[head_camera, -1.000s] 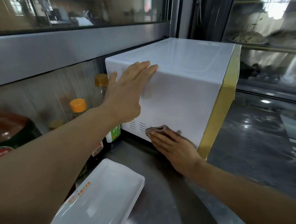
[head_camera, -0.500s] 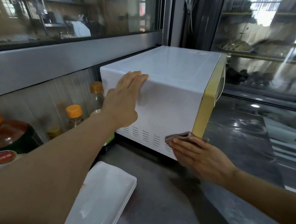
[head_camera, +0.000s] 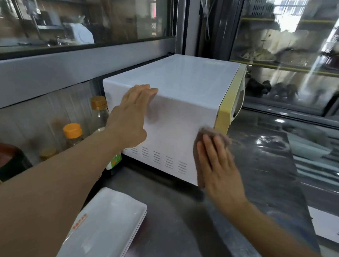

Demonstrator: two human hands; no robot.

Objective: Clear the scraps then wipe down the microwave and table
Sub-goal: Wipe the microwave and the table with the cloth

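A white microwave (head_camera: 178, 91) with a yellow-gold front frame stands on the dark steel table (head_camera: 172, 238). My left hand (head_camera: 131, 115) lies flat on the upper rear part of its side panel, fingers straight. My right hand (head_camera: 217, 165) presses a brown-grey cloth (head_camera: 212, 132) flat against the side panel's front lower corner, beside the yellow frame. Most of the cloth is hidden under my fingers; only its top edge shows.
Stacked white rectangular plates (head_camera: 99, 233) lie at the front left. Bottles with orange caps (head_camera: 72, 133) and a large dark oil jug (head_camera: 2, 162) stand along the back wall left of the microwave. A glass display case (head_camera: 292, 63) rises on the right.
My right hand has slid the cloth along the side panel's bottom toward the front, then turned upward along the yellow frame. The left hand has stayed on the panel.
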